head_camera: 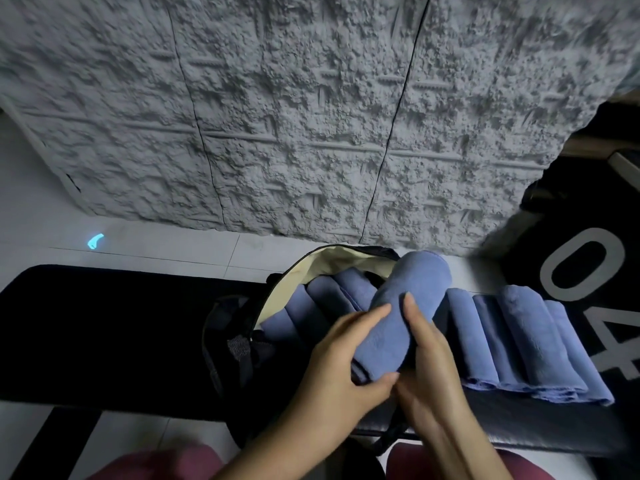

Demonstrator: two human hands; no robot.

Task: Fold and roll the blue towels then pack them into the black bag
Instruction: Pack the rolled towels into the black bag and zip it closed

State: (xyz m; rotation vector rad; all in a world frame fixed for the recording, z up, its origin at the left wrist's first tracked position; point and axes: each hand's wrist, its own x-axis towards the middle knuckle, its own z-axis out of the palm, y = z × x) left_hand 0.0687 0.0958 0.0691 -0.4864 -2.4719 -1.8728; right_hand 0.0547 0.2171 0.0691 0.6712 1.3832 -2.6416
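Packing step: one roll is held over the open bag, ready to go in

Both hands grip a rolled blue cloth towel just above the black fabric bag with a cream lining, the left hand wrapped round its near end and the right hand clasping its side; several rolls already lie inside and a row of rolled towels waits to the right, so the next move likely calls for tucking this one in beside those packed

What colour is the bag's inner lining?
Cream: the bag lining shows in the head view, above the packed towels.
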